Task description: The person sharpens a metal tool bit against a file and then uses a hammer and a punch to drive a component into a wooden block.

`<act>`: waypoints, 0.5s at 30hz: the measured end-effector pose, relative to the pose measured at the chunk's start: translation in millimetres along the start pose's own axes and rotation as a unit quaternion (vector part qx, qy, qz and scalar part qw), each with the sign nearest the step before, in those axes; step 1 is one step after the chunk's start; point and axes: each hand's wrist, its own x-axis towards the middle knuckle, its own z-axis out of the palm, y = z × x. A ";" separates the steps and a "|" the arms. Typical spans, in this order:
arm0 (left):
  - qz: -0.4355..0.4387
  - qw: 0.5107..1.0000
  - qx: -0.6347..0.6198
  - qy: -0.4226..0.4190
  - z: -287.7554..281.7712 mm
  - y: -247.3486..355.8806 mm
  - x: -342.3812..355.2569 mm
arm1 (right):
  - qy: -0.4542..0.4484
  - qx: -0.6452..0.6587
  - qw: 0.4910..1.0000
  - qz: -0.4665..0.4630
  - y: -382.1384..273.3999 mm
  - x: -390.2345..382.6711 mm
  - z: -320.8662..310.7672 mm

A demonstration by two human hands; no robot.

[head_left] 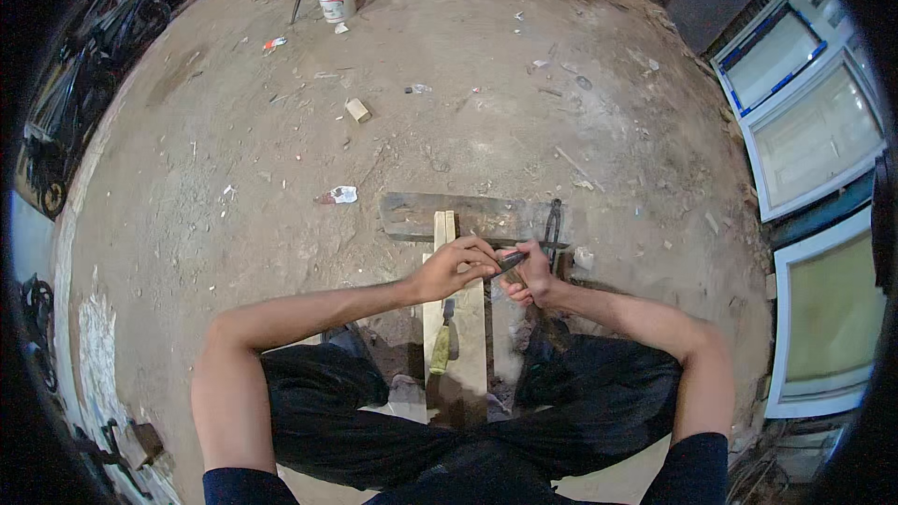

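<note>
Both my hands meet above a pale wooden board [474, 355] that lies lengthwise between my legs. My right hand [535, 278] is closed around a dark, narrow tool [509, 263] whose exact kind I cannot make out. From the other side, the fingers of my left hand [456, 267] pinch its end. Below my hands, a chisel with a yellow-green handle [440, 348] rests on the board. Past them is a dark, worn plank [412, 213] lying crosswise, with a pale wood strip [444, 223] reaching onto it. A pair of dark pincers [554, 217] lies at its right end.
A small wood block [357, 110] and a crumpled wrapper [339, 194] lie on the dusty floor. Farther off stands a white bucket [337, 4]. White-framed panels [823, 309] lean along the right side. Dark bicycle-like items [70, 122] line the left.
</note>
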 end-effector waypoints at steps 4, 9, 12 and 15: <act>-0.048 0.998 -0.029 0.025 2.0 6.0 -0.3 | -0.020 -0.030 0.999 -0.002 6.5 6.5 -6.3; -0.032 0.999 -0.019 0.028 1.3 10.6 -1.7 | -0.023 -0.036 0.999 0.020 9.5 1.3 1.9; -0.039 0.999 -0.006 0.022 4.0 8.5 -0.4 | -0.030 -0.041 0.998 0.025 13.1 2.2 0.6; -0.035 0.999 0.014 0.009 1.0 7.7 1.1 | -0.051 -0.054 0.997 -0.002 16.6 0.4 -0.4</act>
